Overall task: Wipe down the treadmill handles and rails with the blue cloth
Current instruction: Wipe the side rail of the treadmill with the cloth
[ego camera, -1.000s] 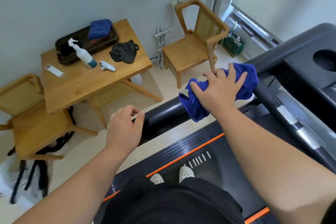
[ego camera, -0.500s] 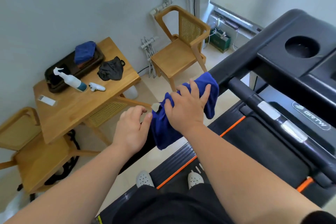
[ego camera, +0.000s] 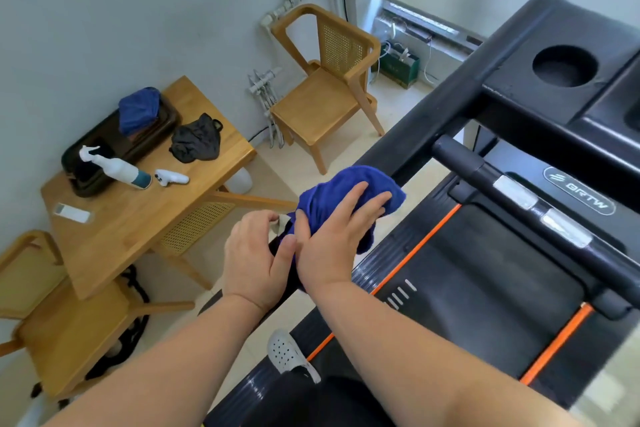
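Observation:
The blue cloth (ego camera: 329, 198) is wrapped over the near end of the black left side rail (ego camera: 426, 139) of the treadmill. My right hand (ego camera: 337, 236) presses down on the cloth, fingers spread around it and the rail. My left hand (ego camera: 258, 256) sits just left of it at the rail's end, thumb against my right hand, fingers curled near the cloth's white tag; whether it grips the rail is hidden. A second handle bar (ego camera: 540, 215) with silver sensor pads runs across under the console (ego camera: 568, 87).
A wooden table (ego camera: 138, 215) on the left holds a dark tray (ego camera: 104, 156), another blue cloth (ego camera: 138, 111), a spray bottle (ego camera: 117, 168), a white controller (ego camera: 171, 178) and a black bag (ego camera: 197, 139). Wooden chairs stand at back (ego camera: 325, 104) and lower left (ego camera: 59, 322). My shoe (ego camera: 287, 354) rests on the deck.
My right hand has slid the cloth along the side rail toward its near end. My left hand has come in from open air to touch the right hand.

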